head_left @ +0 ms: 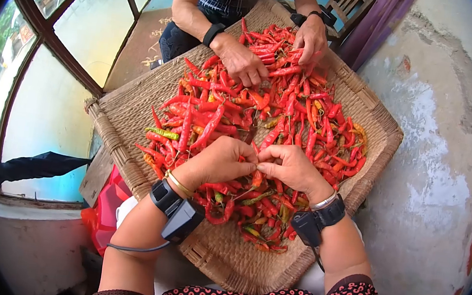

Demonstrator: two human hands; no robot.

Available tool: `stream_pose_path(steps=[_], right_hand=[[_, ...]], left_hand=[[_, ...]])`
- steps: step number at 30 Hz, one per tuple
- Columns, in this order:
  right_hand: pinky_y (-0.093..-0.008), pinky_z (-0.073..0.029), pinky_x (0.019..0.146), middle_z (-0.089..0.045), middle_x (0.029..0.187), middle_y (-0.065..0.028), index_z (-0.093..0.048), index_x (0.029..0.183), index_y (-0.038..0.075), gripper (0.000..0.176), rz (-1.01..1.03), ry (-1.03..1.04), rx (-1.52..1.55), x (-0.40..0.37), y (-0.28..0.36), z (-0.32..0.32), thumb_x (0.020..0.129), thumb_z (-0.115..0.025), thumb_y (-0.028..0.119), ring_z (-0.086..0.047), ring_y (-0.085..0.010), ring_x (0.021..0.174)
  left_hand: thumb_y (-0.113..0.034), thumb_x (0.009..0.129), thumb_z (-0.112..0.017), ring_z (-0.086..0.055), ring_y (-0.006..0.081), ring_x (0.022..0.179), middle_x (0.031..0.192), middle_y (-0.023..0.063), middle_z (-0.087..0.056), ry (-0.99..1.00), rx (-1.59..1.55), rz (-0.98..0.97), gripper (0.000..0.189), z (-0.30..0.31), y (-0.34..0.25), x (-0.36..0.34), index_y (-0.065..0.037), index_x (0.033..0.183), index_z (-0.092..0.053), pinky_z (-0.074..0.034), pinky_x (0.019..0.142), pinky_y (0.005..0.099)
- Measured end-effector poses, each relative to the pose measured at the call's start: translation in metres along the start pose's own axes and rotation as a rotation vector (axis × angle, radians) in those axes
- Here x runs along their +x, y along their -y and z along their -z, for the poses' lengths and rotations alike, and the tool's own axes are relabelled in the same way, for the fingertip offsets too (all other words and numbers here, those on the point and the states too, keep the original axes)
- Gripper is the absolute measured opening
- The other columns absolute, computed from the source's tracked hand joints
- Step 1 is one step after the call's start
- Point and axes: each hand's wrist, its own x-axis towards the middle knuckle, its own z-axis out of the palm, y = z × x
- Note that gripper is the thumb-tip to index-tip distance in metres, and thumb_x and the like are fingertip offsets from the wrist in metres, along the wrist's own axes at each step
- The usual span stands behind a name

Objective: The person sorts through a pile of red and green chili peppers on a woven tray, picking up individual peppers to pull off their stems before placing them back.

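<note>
A large woven tray (217, 262) holds a heap of red chili peppers (331, 129), with a few green and orange ones among them. Over the near middle of the heap, my left hand (224, 161) and my right hand (289, 168) meet at the fingertips. Both are closed in a pinch around one red pepper (257, 178), whose stem end is mostly hidden by the fingers. A yellow-green pepper (163, 133) lies left of my left hand.
Across the tray, a co-worker's two hands (245, 64) touch peppers. Framed windows (48, 108) and a black umbrella (35, 170) are at left, a red plastic bag (107, 208) at lower left, a worn wall (432, 158) at right, and a wooden chair (348, 9) behind.
</note>
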Motion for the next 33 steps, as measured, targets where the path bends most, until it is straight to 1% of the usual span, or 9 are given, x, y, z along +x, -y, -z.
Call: stream_pose_path(steps=[4,7,9,12,14,16,18,27,33], right_hand=[[-0.0213,-0.045,0.057,-0.060,0.073,-0.0008,-0.061,0.087,-0.001,0.012,-0.154,0.117,0.198,-0.004,0.010,0.006,0.082,-0.062,0.010,-0.055,-0.0063,0.062],[-0.0225,-0.044,0.051,-0.060,0.067,-0.0008,-0.064,0.083,0.001,0.016,-0.169,0.171,-0.033,-0.007,0.007,0.013,0.081,-0.059,0.017,-0.054,-0.0062,0.057],[-0.0222,-0.044,0.050,-0.059,0.066,-0.0004,-0.063,0.082,0.001,0.016,-0.197,0.179,-0.052,-0.008,0.009,0.020,0.081,-0.059,0.016,-0.054,-0.0060,0.056],[-0.0206,-0.042,0.048,-0.058,0.063,0.0001,-0.063,0.081,0.002,0.015,-0.290,0.168,-0.140,-0.008,0.016,0.030,0.083,-0.057,0.015,-0.052,-0.0057,0.052],[-0.0193,-0.041,0.048,-0.058,0.067,-0.0010,-0.061,0.089,0.001,0.016,-0.179,-0.008,0.083,-0.006,0.011,0.035,0.085,-0.056,0.016,-0.052,-0.0062,0.049],[-0.0199,-0.045,0.050,-0.059,0.090,-0.0066,-0.049,0.116,-0.003,0.038,0.058,-0.332,0.540,-0.003,0.013,0.029,0.087,-0.057,0.021,-0.058,-0.0100,0.067],[-0.0203,-0.047,0.053,-0.058,0.096,-0.0071,-0.046,0.121,-0.003,0.042,0.035,-0.502,0.490,0.000,0.010,0.032,0.086,-0.057,0.019,-0.059,-0.0108,0.076],[-0.0213,-0.047,0.061,-0.061,0.082,-0.0023,-0.059,0.104,-0.002,0.025,-0.102,-0.208,0.031,0.003,-0.004,0.014,0.085,-0.058,0.013,-0.057,-0.0068,0.068],[-0.0226,-0.046,0.061,-0.059,0.083,-0.0038,-0.056,0.109,-0.003,0.032,-0.090,-0.204,0.129,0.002,0.000,0.008,0.083,-0.061,0.014,-0.055,-0.0074,0.066]], left_hand=[[-0.010,0.082,-0.060,-0.050,0.0038,0.065,0.068,-0.0005,-0.059,0.025,-0.088,0.106,0.012,-0.002,-0.004,0.000,0.001,0.082,-0.063,-0.044,0.059,0.0229],[-0.010,0.080,-0.061,-0.055,0.0086,0.063,0.068,0.0037,-0.061,-0.044,-0.079,-0.038,0.011,-0.002,0.001,0.001,0.000,0.083,-0.063,-0.045,0.059,0.0256],[-0.012,0.077,-0.063,-0.060,0.0199,0.063,0.069,0.0105,-0.062,-0.336,0.379,-0.055,0.013,0.005,-0.003,-0.001,-0.002,0.084,-0.063,-0.047,0.059,0.0311],[-0.021,0.075,-0.062,-0.059,0.0335,0.071,0.072,0.0143,-0.061,-0.438,0.467,-0.015,0.018,0.016,-0.003,-0.004,-0.003,0.078,-0.062,-0.047,0.062,0.0417],[-0.019,0.076,-0.064,-0.060,0.0306,0.067,0.070,0.0147,-0.061,-0.444,0.526,-0.008,0.017,0.017,-0.001,-0.006,-0.003,0.080,-0.063,-0.047,0.059,0.0387],[-0.023,0.075,-0.064,-0.061,0.0296,0.066,0.067,0.0149,-0.060,-0.502,0.696,0.044,0.019,0.017,-0.002,-0.008,-0.004,0.076,-0.062,-0.047,0.059,0.0392],[-0.025,0.075,-0.065,-0.061,0.0290,0.068,0.069,0.0144,-0.060,-0.497,0.762,0.163,0.021,0.019,-0.006,-0.008,-0.004,0.075,-0.062,-0.048,0.059,0.0394],[-0.029,0.074,-0.065,-0.060,0.0281,0.073,0.079,0.0098,-0.057,-0.473,0.946,0.326,0.027,0.025,0.017,-0.003,-0.005,0.083,-0.061,-0.048,0.061,0.0401],[-0.021,0.074,-0.062,-0.060,0.0295,0.072,0.078,0.0117,-0.059,-0.396,0.696,-0.020,0.017,0.008,0.007,-0.001,-0.005,0.081,-0.062,-0.048,0.063,0.0396]])
